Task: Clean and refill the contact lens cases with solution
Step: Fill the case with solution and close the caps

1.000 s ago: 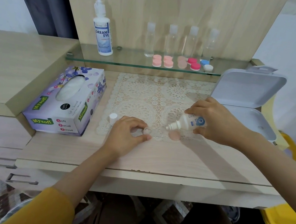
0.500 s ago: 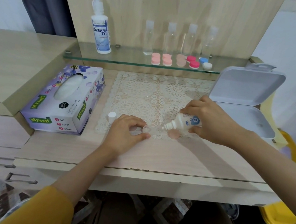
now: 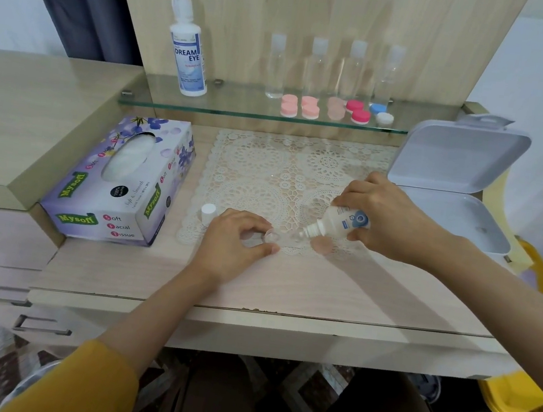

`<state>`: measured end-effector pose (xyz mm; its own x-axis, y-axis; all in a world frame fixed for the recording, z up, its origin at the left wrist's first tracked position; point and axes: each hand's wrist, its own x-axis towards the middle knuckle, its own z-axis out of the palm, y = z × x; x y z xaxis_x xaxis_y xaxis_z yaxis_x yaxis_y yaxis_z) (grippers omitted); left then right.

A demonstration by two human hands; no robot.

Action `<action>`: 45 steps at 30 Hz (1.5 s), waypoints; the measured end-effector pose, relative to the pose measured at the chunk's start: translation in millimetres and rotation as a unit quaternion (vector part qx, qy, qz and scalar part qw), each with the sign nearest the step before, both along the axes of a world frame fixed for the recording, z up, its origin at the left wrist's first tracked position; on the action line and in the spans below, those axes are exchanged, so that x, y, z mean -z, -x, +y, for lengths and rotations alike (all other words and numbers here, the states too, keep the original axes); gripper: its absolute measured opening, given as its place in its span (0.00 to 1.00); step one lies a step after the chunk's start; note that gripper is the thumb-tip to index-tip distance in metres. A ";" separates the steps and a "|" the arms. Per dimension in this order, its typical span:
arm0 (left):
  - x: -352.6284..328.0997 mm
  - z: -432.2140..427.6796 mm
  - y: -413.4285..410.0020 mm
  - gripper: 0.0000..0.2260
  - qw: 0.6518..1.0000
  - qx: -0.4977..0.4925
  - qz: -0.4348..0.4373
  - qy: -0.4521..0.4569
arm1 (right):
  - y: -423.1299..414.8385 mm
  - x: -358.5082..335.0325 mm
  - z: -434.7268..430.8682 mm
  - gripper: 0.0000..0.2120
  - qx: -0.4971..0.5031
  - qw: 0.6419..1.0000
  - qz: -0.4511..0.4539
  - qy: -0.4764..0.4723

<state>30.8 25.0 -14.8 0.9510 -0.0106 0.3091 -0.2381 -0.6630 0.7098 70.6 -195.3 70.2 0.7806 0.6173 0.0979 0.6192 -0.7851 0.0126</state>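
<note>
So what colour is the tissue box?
The tissue box is purple with a flower print and green logos; head view.

The solution bottle [image 3: 344,222], gripped in the right hand [image 3: 389,218], has been tilted further nozzle-down and brought slightly nearer the clear lens case [image 3: 272,237] pinched by the left hand [image 3: 230,245]; a small gap is left between them.

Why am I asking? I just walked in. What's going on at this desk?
A person is in the middle of a refill. The left hand pinches a clear lens case on the lace mat, while the right hand holds a small solution bottle tipped, nozzle aimed at it. A pink cap lies beside the nozzle, and more capped cases wait on the glass shelf.
</note>
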 end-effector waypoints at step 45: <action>-6.0 2.7 4.9 0.11 0.980 -0.081 -0.180 0.000 | -1.1 51.8 -4.8 0.24 0.165 0.793 0.094 -0.579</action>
<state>25.8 27.7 -8.7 0.7689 0.1323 0.6255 -0.3647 -0.7129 0.5990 71.7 -200.1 18.4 0.9489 -0.0428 0.3127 0.2830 -0.3230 -0.9031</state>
